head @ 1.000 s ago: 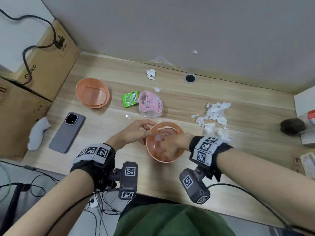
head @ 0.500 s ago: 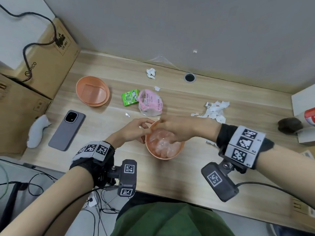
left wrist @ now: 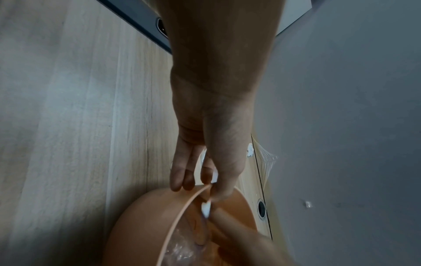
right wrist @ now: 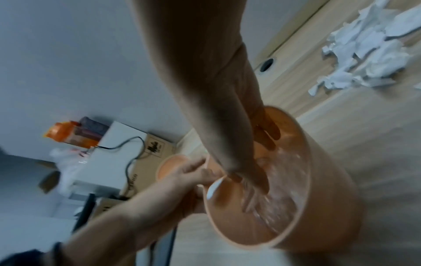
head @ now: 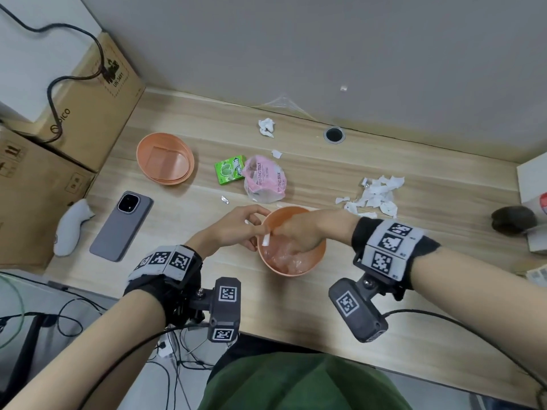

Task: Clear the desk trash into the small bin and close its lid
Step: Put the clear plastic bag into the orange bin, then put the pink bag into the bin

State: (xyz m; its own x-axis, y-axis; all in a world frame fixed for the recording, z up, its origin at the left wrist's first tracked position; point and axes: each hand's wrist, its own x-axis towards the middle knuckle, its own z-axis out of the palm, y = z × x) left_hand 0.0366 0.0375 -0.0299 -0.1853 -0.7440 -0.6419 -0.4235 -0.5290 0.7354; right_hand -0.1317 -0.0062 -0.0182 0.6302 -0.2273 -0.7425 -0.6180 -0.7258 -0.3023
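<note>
The small orange bin (head: 318,258) stands near the desk's front edge, lined with clear plastic. My left hand (head: 251,229) pinches its near-left rim (left wrist: 182,207), thumb inside and fingers outside. Straight fingers of my right hand (head: 284,235) reach down into the bin (right wrist: 330,198) against the liner. A white paper scrap (right wrist: 214,187) hangs just inside the rim by the right thumb; I cannot tell whether it is held. The orange lid (head: 165,158) lies upside down at the back left. Torn white paper scraps (head: 376,196) lie to the bin's right.
A crumpled tissue (head: 266,127), a green gum box (head: 230,170), a pink tissue pack (head: 265,179) and a foil bit (head: 225,199) lie behind the bin. A grey phone (head: 121,226), a white controller (head: 71,229) and cardboard boxes (head: 38,187) are on the left.
My right hand rose out of the bin to its far rim, then dipped back in, and a white scrap now shows at its fingertips. The left hand kept its hold on the rim.
</note>
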